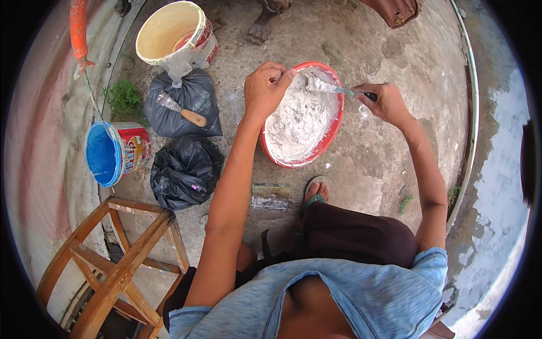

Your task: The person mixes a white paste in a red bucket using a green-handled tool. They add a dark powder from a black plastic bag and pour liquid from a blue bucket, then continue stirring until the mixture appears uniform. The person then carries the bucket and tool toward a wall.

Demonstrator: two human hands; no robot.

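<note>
A red basin [341, 107], its rim smeared white, stands on the ground in front of me and holds a lumpy white powder or paste [298, 127]. My left hand [265, 90] is closed on the basin's upper left rim, with the thumb along the edge. Across the opposite side, my right hand [388, 104] grips the dark handle of a putty knife [344, 91]. The knife's blade reaches over the rim, and white stuff covers its tip at the top of the heap.
Left of the basin are a cream bucket [148, 35], a tied black bag [195, 99] with a wooden-handled scraper [183, 110] on it, an open black bag [186, 172] and a blue-lined bucket [100, 155]. A wooden frame [121, 277] stands lower left. A flat slab [270, 196] lies near my foot.
</note>
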